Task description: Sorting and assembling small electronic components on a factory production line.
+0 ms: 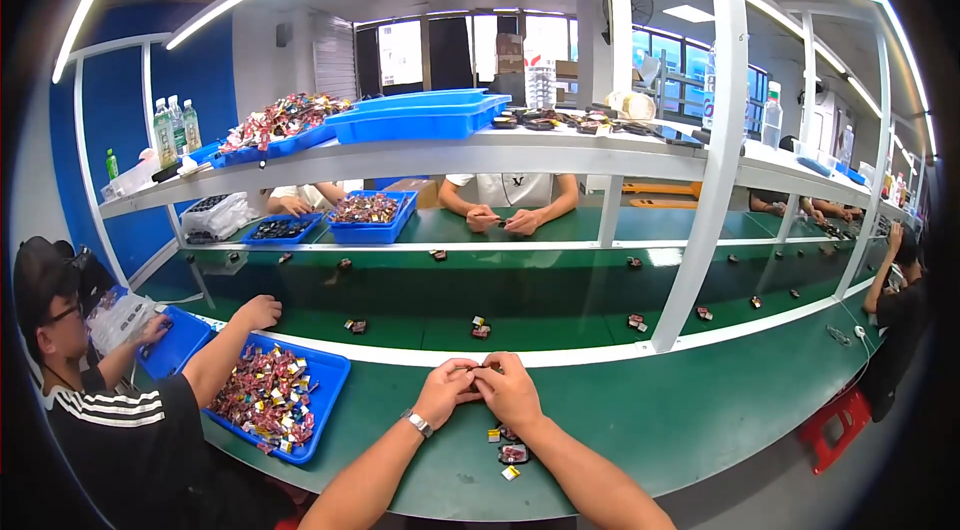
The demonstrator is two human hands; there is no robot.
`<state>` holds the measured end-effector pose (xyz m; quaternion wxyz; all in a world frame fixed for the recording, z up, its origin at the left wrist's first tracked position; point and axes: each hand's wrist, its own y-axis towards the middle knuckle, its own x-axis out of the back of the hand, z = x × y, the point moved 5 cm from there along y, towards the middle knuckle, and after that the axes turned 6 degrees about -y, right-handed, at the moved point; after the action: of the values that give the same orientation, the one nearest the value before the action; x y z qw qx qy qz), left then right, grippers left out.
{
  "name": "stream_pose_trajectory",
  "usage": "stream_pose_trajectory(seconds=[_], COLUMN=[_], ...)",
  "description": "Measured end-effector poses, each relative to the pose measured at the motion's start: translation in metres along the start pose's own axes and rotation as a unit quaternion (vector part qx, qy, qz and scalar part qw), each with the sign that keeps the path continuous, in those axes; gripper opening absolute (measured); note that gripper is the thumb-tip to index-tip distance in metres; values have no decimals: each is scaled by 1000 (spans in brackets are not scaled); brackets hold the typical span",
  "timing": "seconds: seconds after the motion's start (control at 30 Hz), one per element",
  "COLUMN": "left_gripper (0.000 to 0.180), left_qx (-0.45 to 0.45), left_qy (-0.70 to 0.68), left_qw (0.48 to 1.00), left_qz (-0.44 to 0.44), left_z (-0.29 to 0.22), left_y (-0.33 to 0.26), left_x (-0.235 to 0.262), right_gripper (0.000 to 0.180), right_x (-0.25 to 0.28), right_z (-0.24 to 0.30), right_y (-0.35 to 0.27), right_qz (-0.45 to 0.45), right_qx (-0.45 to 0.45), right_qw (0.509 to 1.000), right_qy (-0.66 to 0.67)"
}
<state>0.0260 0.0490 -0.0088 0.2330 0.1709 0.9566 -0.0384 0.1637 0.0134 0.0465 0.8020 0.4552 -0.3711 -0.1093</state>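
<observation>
Low in the middle of the frame, the left hand (447, 392) and the right hand (511, 390) are pressed together at the near edge of the green worktable (650, 420), fingertips pinched shut around a small dark part (487, 369) that barely peeks out between them; how firm that pinch is cannot be told from here. A wristwatch (418, 422) sits on the left wrist. Just below the hands, a few loose small parts (508, 452) lie on the table, one with a yellow tag, one reddish. To the lower left, a blue tray (325, 400) is heaped with red and yellow pieces, and a neighbour's arm (225, 350) reaches over it. Beyond the white rail, the green conveyor belt (540, 295) carries scattered small parts (481, 329). The risk, as I read it: the part is tiny and nearly hidden, so a slack fingertip could drop it among the loose ones below or send it over the rail onto the belt. The neighbour's elbow is close enough to jostle.
</observation>
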Motion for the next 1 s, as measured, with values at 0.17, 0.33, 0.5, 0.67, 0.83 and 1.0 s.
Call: stream_pose_trajectory(seconds=[0.17, 0.33, 0.5, 0.67, 0.83, 1.0], left_gripper=[22, 17, 18, 22, 23, 17], left_qx=[-49, -58, -86, -113, -125, -102], left_qy=[32, 130, 176, 123, 179, 211], left_qw=[998, 989, 979, 984, 971, 968], left_qz=[-22, -41, -54, -65, -99, -87], left_z=[-4, 2, 3, -2, -3, -3], left_y=[-1, 4, 4, 1, 9, 7], left_x=[-3, -4, 0, 0, 22, 10], right_gripper=[20, 20, 19, 20, 16, 20], right_x=[0, -13, -19, -25, 12, 18], right_z=[-13, -32, -32, -65, -173, -180], right_y=[0, -9, -8, -4, 7, 13], right_qz=[39, 78, 91, 74, -52, -115], right_qx=[-145, -215, -226, -287, -420, -248], right_qw=[968, 954, 950, 939, 906, 916], right_qy=[201, 196, 197, 174, 29, -293])
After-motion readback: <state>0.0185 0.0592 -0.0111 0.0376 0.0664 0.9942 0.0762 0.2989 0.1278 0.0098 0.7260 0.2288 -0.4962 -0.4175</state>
